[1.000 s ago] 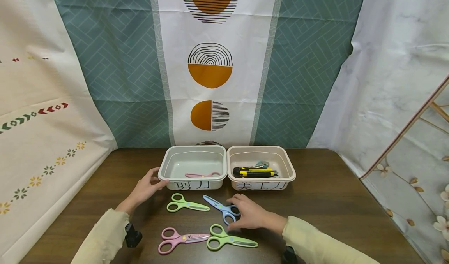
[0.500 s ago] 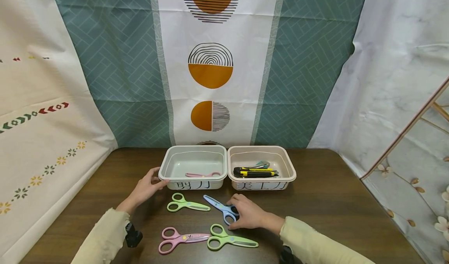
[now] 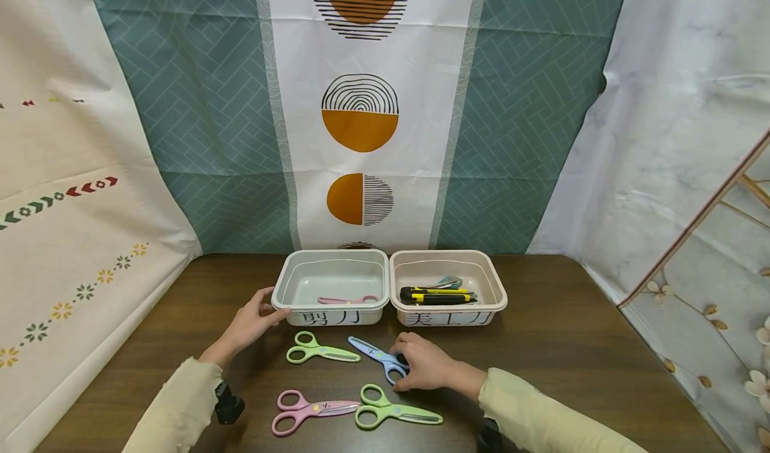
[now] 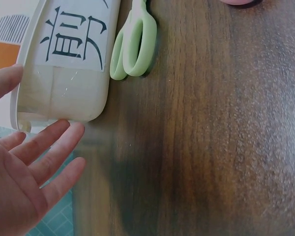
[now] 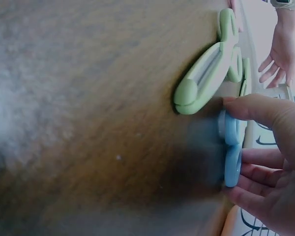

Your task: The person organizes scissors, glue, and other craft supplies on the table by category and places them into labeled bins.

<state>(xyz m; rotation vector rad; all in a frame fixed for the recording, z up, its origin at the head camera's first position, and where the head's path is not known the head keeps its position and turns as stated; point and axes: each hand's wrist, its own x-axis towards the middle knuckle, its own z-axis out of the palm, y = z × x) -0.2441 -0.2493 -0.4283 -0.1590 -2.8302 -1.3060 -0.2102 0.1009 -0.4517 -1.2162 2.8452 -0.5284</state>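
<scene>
Right hand (image 3: 428, 366) pinches the handle of the blue scissors (image 3: 377, 357) lying on the table (image 3: 571, 346). Left hand (image 3: 249, 323), fingers straight, rests against the left bin (image 3: 331, 286).

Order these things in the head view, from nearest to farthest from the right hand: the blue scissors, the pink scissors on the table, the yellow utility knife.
From the right hand:
1. Blue scissors: its fingers curl around the handles.
2. Yellow utility knife: behind the hand, inside the right bin.
3. Pink scissors: far to the left, near the table's front edge.
</scene>
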